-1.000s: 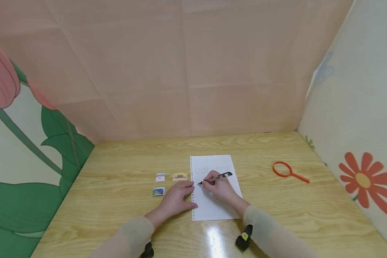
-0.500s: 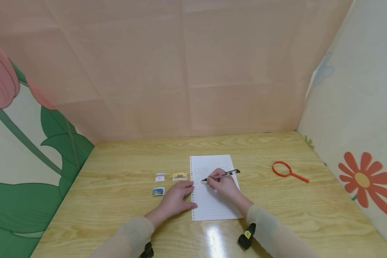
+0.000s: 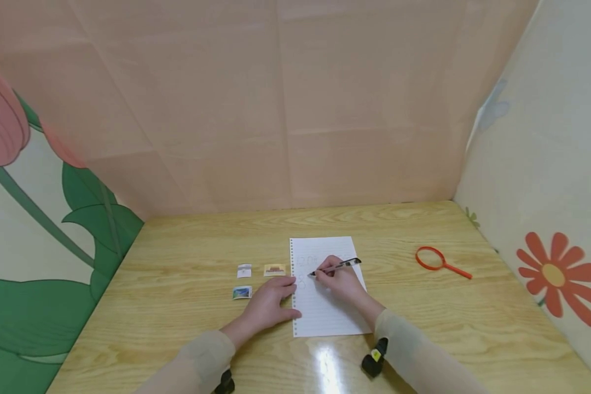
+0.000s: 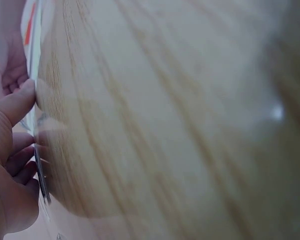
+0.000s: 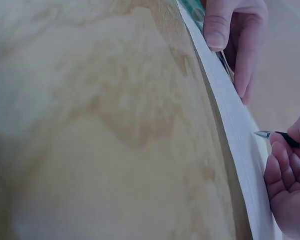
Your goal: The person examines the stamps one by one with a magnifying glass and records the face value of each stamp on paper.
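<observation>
At nine o'clock from the right hand (image 3: pixel 340 282), as the head view shows it with twelve away from the person, sits the tip of the black pen (image 3: pixel 342 265). Its long axis runs from between eight and nine o'clock at the tip to between two and three at the butt. The right hand pinches it near the tip, thumb against curled fingers; whether the tip touches the lined sheet (image 3: pixel 327 320) or hovers just above cannot be told.

That sheet lies beneath the hand, long axis twelve to six, faint handwriting (image 3: pixel 307 261) above the tip toward twelve. Between eight and nine o'clock from the right hand, the left hand (image 3: pixel 271 302) grips nothing; its extended fingers and thumb touch the punched left edge.

Around the left hand lie a yellow card (image 3: pixel 274 270) near twelve, a white card (image 3: pixel 244 271) between ten and eleven, and a blue card (image 3: pixel 242 293) between nine and ten. Well apart, near three o'clock from the right hand, a red magnifying glass (image 3: pixel 445 265) points its handle toward four.
</observation>
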The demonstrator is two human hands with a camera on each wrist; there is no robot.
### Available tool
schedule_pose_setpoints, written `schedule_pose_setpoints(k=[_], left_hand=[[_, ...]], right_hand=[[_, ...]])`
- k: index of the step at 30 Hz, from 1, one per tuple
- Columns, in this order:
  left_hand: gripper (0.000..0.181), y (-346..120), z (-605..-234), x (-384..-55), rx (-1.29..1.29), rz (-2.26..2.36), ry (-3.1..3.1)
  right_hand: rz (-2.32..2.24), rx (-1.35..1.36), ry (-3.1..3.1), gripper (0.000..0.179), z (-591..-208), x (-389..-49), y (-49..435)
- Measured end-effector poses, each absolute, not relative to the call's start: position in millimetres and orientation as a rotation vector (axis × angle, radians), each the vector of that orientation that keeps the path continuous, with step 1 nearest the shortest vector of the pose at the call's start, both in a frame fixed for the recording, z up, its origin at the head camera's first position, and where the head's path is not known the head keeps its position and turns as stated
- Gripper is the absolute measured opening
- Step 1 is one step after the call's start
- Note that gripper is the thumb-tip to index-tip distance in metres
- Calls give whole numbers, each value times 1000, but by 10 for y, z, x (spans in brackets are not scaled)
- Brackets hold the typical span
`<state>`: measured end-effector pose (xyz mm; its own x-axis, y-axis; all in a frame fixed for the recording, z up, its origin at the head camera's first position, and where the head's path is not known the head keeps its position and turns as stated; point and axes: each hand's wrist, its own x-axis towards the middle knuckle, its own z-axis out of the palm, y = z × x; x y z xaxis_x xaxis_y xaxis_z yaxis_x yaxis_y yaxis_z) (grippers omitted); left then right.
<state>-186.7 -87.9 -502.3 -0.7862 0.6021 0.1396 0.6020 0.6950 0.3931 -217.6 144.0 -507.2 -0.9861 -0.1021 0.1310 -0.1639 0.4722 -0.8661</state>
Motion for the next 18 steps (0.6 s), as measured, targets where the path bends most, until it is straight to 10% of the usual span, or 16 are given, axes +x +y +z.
schedule_pose_setpoints(k=[18], left_hand=[[66, -875, -5009, -1864, 1024, 683, 2883]], right_hand=[[1530, 463, -2682, 11, -5052, -2035, 1527]])
